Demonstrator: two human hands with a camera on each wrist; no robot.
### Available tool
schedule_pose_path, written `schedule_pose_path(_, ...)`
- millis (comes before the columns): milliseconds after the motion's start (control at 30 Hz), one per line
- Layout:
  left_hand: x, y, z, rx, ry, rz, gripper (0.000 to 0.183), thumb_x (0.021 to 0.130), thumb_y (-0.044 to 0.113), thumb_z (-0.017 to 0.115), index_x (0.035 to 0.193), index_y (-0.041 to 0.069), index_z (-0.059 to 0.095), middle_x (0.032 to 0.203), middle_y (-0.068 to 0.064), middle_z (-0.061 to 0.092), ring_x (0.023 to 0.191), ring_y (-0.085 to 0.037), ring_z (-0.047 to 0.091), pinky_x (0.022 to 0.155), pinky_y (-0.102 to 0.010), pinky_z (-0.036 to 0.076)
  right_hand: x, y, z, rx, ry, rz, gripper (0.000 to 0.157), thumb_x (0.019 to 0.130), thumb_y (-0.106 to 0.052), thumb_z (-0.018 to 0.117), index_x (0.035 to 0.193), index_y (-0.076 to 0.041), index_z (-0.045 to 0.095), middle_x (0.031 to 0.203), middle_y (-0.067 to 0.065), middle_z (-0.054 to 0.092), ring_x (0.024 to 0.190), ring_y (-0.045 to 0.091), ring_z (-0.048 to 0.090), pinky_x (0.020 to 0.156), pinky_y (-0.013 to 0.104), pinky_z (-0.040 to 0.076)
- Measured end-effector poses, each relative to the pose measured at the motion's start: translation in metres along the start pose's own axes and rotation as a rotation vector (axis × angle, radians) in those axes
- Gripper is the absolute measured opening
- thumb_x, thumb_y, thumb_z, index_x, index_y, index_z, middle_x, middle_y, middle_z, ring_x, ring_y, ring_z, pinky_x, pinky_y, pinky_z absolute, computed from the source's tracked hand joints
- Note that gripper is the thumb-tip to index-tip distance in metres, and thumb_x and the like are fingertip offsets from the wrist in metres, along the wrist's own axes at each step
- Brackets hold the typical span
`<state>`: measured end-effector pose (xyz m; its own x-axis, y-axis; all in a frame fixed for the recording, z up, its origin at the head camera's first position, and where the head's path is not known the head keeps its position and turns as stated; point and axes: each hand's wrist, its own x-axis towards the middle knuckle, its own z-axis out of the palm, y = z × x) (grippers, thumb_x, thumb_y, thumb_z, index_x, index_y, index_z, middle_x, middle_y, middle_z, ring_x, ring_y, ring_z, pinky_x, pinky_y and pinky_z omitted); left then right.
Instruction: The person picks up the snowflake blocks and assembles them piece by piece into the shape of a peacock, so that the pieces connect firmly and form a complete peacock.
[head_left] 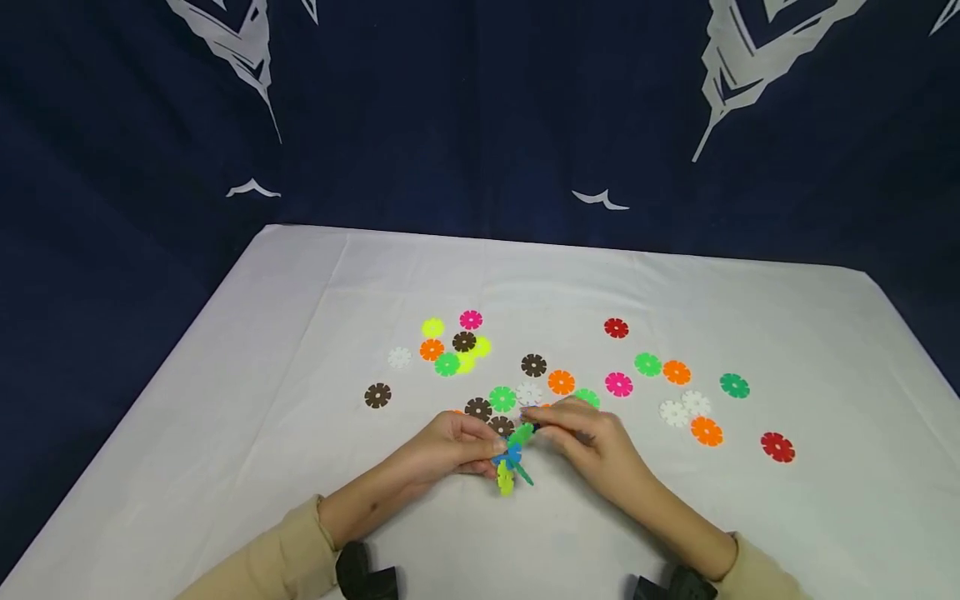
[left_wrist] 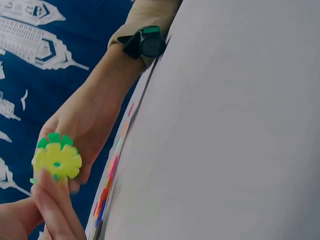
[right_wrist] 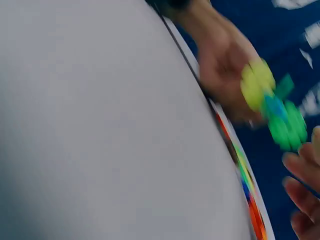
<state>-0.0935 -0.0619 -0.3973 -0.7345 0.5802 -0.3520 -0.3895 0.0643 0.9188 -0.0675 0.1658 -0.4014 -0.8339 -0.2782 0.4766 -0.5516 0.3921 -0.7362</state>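
My left hand (head_left: 457, 446) pinches a small cluster of joined, notched plastic discs near the table's front. The cluster has a blue disc (head_left: 512, 456) at its middle, a yellow disc (left_wrist: 57, 162) below, a dark green disc (head_left: 523, 474) edge-on and a light green disc (head_left: 521, 434) on top. Close beside the light green disc is my right hand (head_left: 588, 433), its index finger and thumb bent toward it. A dark bit shows between those fingertips; I cannot tell whether they grip it. In the right wrist view the right fingers (right_wrist: 302, 195) are partly cut off.
Loose discs of several colours lie across the white table (head_left: 225, 533), including a brown disc (head_left: 378, 395) at left and a red disc (head_left: 777, 447) at right. Some overlap just beyond the hands. A dark blue curtain (head_left: 480, 125) hangs behind.
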Motion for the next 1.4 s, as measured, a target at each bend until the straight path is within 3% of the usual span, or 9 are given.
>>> schedule_pose_path(100, -0.001, -0.002, -0.004, -0.056, -0.007, -0.007, 0.011, 0.088, 0.002, 0.063, 0.094, -0.007, 0.063, 0.074, -0.01, 0.068, 0.07, -0.018, 0.067, 0.071, -0.023, 0.054, 0.002, 0.008, -0.018, -0.176, 0.106, 0.133, 0.018, 0.077, 0.001, 0.075, 0.094, -0.006, 0.072, 0.082, -0.004, 0.064, 0.068, 0.012, 0.054, 0.056, 0.016, 0.045)
schedule_pose_path(167, -0.002, -0.002, -0.005, -0.085, -0.017, -0.004, 0.009, 0.089, 0.001, 0.062, 0.095, -0.006, 0.062, 0.078, -0.012, 0.068, 0.075, -0.021, 0.068, 0.07, -0.02, 0.053, 0.001, 0.012, -0.029, -0.289, 0.102, 0.248, 0.017, 0.074, -0.004, 0.079, 0.088, -0.007, 0.07, 0.076, -0.005, 0.059, 0.064, 0.012, 0.048, 0.052, 0.017, 0.042)
schedule_pose_path(267, -0.001, -0.002, -0.005, -0.115, -0.025, 0.001, 0.01, 0.089, 0.001, 0.062, 0.096, -0.006, 0.06, 0.081, -0.013, 0.069, 0.079, -0.022, 0.068, 0.071, -0.019, 0.053, -0.002, 0.014, -0.043, -0.381, -0.049, 0.332, 0.029, 0.07, -0.011, 0.083, 0.092, -0.004, 0.065, 0.082, -0.002, 0.055, 0.07, 0.013, 0.049, 0.058, 0.021, 0.047)
schedule_pose_path(367, 0.0, -0.002, -0.006, -0.125, -0.012, 0.0, 0.01, 0.089, 0.001, 0.062, 0.096, -0.006, 0.06, 0.081, -0.013, 0.069, 0.078, -0.021, 0.068, 0.071, -0.019, 0.053, -0.002, 0.012, -0.052, -0.385, -0.196, 0.338, 0.036, 0.069, -0.014, 0.084, 0.094, -0.004, 0.061, 0.083, -0.001, 0.052, 0.072, 0.014, 0.048, 0.061, 0.024, 0.047)
schedule_pose_path(500, 0.0, -0.001, -0.006, -0.126, -0.003, -0.003, 0.011, 0.089, 0.001, 0.062, 0.096, -0.006, 0.06, 0.082, -0.013, 0.069, 0.078, -0.021, 0.068, 0.071, -0.019, 0.053, -0.002, 0.01, -0.056, -0.372, -0.249, 0.335, 0.031, 0.07, -0.013, 0.083, 0.087, -0.009, 0.058, 0.072, -0.004, 0.046, 0.063, 0.012, 0.044, 0.053, 0.022, 0.041)
schedule_pose_path(600, 0.0, -0.002, -0.006, -0.126, -0.01, -0.001, 0.01, 0.089, 0.001, 0.061, 0.096, -0.006, 0.06, 0.083, -0.013, 0.069, 0.078, -0.021, 0.068, 0.071, -0.018, 0.053, -0.003, 0.012, -0.051, -0.222, -0.231, 0.353, 0.024, 0.074, -0.008, 0.079, 0.085, -0.009, 0.059, 0.069, -0.005, 0.053, 0.059, 0.01, 0.052, 0.055, 0.02, 0.047)
schedule_pose_path(767, 0.0, -0.001, -0.004, -0.134, -0.039, -0.001, 0.006, 0.088, 0.0, 0.063, 0.091, -0.004, 0.06, 0.078, -0.011, 0.068, 0.072, -0.019, 0.068, 0.069, -0.02, 0.054, -0.005, 0.011, -0.028, 0.328, -0.21, 0.34, 0.009, 0.086, 0.005, 0.063, 0.094, 0.006, 0.061, 0.084, 0.013, 0.068, 0.074, 0.024, 0.068, 0.067, 0.034, 0.056)
schedule_pose_path(867, -0.001, 0.0, -0.003, -0.124, -0.07, 0.005, 0.005, 0.087, -0.001, 0.063, 0.089, -0.005, 0.061, 0.075, -0.009, 0.068, 0.068, -0.017, 0.067, 0.069, -0.023, 0.055, -0.006, 0.006, -0.014, 0.515, -0.209, 0.316, 0.011, 0.089, 0.006, 0.058, 0.098, 0.012, 0.059, 0.091, 0.02, 0.067, 0.081, 0.031, 0.067, 0.069, 0.039, 0.055)
schedule_pose_path(1400, -0.002, 0.002, -0.001, -0.082, -0.08, 0.009, 0.009, 0.087, 0.0, 0.063, 0.09, -0.008, 0.062, 0.074, -0.011, 0.067, 0.065, -0.016, 0.067, 0.072, -0.03, 0.055, -0.012, -0.005, 0.008, 0.563, -0.126, 0.267, 0.01, 0.087, 0.008, 0.059, 0.095, 0.012, 0.062, 0.09, 0.018, 0.068, 0.08, 0.029, 0.068, 0.068, 0.039, 0.055)
